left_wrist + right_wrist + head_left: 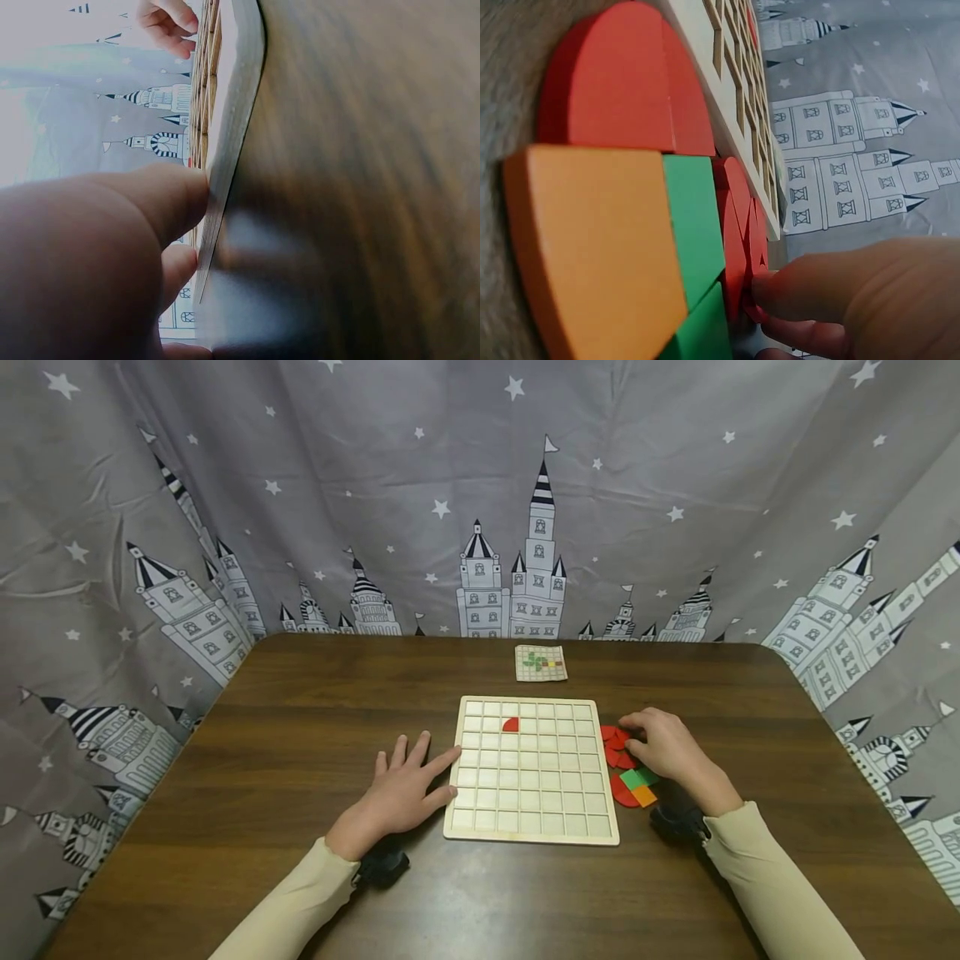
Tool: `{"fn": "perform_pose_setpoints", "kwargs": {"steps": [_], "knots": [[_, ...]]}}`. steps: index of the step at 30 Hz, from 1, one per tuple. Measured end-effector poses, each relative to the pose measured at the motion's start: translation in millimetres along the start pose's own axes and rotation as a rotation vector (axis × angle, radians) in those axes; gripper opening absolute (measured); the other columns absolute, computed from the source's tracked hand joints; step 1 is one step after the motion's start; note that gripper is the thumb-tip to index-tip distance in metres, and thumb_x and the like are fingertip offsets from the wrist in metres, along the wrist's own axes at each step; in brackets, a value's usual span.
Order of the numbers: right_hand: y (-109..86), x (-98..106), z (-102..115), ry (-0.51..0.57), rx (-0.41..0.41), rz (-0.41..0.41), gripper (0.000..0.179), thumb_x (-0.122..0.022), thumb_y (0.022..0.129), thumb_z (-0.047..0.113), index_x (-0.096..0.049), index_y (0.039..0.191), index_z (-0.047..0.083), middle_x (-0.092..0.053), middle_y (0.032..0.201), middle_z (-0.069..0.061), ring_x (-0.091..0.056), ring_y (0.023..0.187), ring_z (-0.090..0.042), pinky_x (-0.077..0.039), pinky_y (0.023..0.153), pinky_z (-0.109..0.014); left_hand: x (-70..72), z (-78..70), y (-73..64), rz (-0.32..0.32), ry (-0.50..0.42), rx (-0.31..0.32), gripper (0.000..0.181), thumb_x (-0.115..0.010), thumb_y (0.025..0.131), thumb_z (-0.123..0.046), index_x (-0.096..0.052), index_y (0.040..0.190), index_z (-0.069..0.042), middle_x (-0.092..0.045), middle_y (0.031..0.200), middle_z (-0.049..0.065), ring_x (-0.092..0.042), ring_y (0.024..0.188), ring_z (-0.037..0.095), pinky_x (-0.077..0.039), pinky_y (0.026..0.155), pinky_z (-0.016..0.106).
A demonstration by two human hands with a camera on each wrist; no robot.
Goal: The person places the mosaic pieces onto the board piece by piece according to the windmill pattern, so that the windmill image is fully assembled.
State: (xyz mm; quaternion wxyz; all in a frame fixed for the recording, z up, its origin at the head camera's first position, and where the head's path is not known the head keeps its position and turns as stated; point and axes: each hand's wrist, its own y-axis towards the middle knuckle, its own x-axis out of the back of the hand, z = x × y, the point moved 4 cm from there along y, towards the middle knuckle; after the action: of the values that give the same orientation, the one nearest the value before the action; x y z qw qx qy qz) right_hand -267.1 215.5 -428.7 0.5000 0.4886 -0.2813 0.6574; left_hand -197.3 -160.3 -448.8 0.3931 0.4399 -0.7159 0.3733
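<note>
A pale wooden grid board [531,772] lies flat on the table, with one red quarter-circle piece [511,725] in a cell of its second row. My left hand [401,789] rests at the board's left edge, fingers spread, with the index fingertip and thumb touching the rim. To the right of the board, my right hand [663,747] reaches into a small heap of red pieces [617,758]. Its thumb and finger pinch a red piece [754,306] at the heap's far end. Green pieces [694,225] and an orange piece [600,240] lie nearer the wrist.
Behind the board lies a small pattern card [542,663] showing green, yellow and red shapes on a grid. Two red pieces [622,82] form a rounded shape beside the orange one. A grey curtain [375,510] with castles and stars hangs behind the wooden table [315,693].
</note>
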Motion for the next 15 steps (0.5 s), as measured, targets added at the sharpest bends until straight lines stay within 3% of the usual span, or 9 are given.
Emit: {"fn": "perform_pose_setpoints", "kwargs": {"steps": [4, 15], "knots": [[1.4, -0.9, -0.5, -0.018, 0.003, 0.005, 0.028, -0.068, 0.086, 0.001, -0.074, 0.113, -0.005, -0.073, 0.108, -0.023, -0.068, 0.099, -0.039, -0.054, 0.092, -0.056, -0.1, -0.6, -0.1, -0.002, -0.004, -0.001, 0.059, -0.053, 0.106, -0.041, -0.036, 0.161, -0.026, -0.011, 0.17, 0.027, -0.002, 0.153, 0.058, -0.004, 0.114, 0.082], [0.4, 1.1, -4.9, -0.015, 0.021, 0.004, 0.031, -0.062, 0.08, -0.007, -0.076, 0.108, -0.004, -0.073, 0.105, -0.022, -0.067, 0.095, -0.036, -0.055, 0.088, -0.055, 0.4, -1.3, 0.6, -0.007, -0.002, -0.002, 0.06, -0.053, 0.106, -0.041, -0.036, 0.161, -0.026, -0.011, 0.17, 0.027, -0.002, 0.153, 0.058, -0.005, 0.114, 0.081]]}}
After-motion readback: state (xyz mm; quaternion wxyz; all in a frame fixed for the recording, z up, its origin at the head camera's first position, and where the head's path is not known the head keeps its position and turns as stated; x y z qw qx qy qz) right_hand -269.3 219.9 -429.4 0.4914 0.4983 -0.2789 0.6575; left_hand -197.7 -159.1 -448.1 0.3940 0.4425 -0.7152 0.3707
